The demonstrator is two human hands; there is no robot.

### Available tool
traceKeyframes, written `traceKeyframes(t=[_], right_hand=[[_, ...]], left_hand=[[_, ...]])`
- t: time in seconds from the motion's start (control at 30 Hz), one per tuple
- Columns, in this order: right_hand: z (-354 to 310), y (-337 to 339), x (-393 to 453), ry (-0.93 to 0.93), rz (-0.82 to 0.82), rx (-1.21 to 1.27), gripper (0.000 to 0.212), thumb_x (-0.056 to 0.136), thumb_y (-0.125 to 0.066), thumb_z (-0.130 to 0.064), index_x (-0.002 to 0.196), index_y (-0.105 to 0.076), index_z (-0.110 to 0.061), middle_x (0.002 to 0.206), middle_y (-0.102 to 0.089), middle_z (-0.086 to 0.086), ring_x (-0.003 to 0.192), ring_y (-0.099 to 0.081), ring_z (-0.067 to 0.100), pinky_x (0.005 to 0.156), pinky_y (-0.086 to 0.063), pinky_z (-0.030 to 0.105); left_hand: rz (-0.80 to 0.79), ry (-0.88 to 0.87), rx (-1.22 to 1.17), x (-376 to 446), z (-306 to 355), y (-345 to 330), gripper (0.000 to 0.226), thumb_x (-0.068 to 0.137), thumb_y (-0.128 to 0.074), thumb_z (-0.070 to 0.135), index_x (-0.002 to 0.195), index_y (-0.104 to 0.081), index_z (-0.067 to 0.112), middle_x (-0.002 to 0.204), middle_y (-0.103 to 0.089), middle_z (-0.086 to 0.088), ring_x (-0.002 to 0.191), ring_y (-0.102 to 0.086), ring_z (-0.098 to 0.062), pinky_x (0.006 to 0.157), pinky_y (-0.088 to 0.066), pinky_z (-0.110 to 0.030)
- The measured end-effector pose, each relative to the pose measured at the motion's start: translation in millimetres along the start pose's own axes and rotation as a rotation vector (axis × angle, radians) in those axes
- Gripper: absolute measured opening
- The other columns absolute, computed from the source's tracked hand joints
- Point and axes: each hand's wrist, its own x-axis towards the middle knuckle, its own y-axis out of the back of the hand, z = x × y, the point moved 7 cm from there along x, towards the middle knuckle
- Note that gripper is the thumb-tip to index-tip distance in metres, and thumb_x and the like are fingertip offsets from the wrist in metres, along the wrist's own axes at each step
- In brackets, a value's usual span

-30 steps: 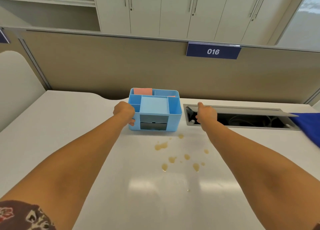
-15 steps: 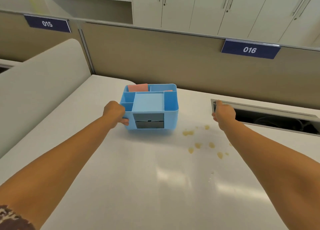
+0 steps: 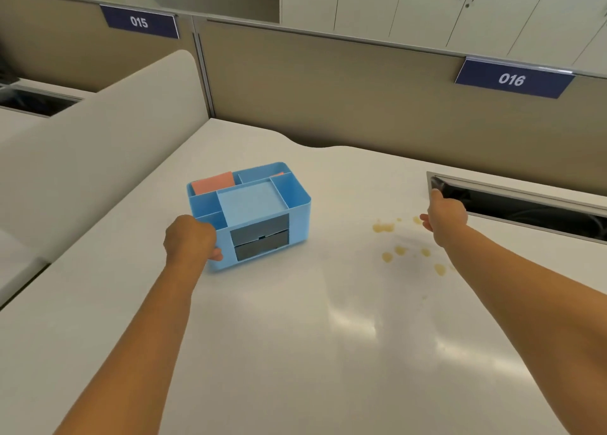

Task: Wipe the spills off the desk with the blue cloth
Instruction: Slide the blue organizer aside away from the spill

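Several yellowish spills (image 3: 383, 228) dot the white desk (image 3: 295, 352) right of centre. My left hand (image 3: 189, 237) grips the left end of a light blue desk organizer (image 3: 297, 208), which stands left of the spills. My right hand (image 3: 445, 216) hovers just past the spills by the left end of the cable slot, fingers loosely curled, holding nothing. The blue cloth is out of view.
An open cable slot (image 3: 525, 205) with a raised metal lid runs along the desk's back right. A beige partition (image 3: 328, 96) with the "016" label (image 3: 512, 79) closes the back. A curved side divider (image 3: 98, 159) borders the left.
The organizer has slid left across the desk with my left hand, away from the spills. My view has swung left, so the blue cloth at the right has dropped out of sight.
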Motion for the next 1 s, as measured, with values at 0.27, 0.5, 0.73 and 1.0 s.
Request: traceKeyframes(t=[0.27, 0.5, 0.73, 1.0], right_hand=[[4, 7, -3, 0.049, -0.018, -0.036, 0.041, 0.093, -0.042, -0.03, 0.115, -0.054, 0.003, 0.066, -0.049, 0.0, 0.058, -0.052, 0.018, 0.059, -0.047, 0.031], [6, 27, -6, 0.015, 0.083, -0.004, 0.031, 0.095, -0.04, -0.037, 0.098, -0.052, -0.009, 0.068, -0.052, 0.001, 0.103, -0.065, 0.029, 0.087, -0.05, 0.038], [10, 32, -13, -0.019, 0.093, 0.006, 0.041, 0.095, -0.04, -0.037, 0.112, -0.055, -0.003, 0.071, -0.055, 0.001, 0.1, -0.065, 0.026, 0.088, -0.051, 0.036], [5, 35, -20, 0.001, 0.083, 0.01, 0.03, 0.095, -0.04, -0.036, 0.098, -0.052, -0.008, 0.068, -0.052, 0.001, 0.102, -0.065, 0.028, 0.085, -0.05, 0.036]], left_hand=[[0.077, 0.092, 0.075, -20, -35, 11, 0.042, 0.078, -0.065, -0.001, 0.116, -0.05, -0.008, 0.115, -0.06, -0.026, 0.104, -0.057, -0.04, 0.06, -0.036, -0.03], [0.066, 0.085, 0.148, -21, -44, 17, 0.041, 0.08, -0.062, 0.0, 0.117, -0.048, -0.007, 0.114, -0.059, -0.027, 0.099, -0.056, -0.04, 0.067, -0.036, -0.035], [0.11, 0.043, 0.209, -14, -39, 30, 0.027, 0.083, -0.047, 0.011, 0.107, -0.052, 0.0, 0.095, -0.059, -0.019, 0.082, -0.052, -0.034, 0.066, -0.038, -0.036], [0.072, 0.003, 0.211, 4, -22, 30, 0.055, 0.086, -0.045, 0.003, 0.136, -0.022, 0.006, 0.114, -0.056, -0.026, 0.076, -0.061, -0.039, 0.052, -0.047, -0.041]])
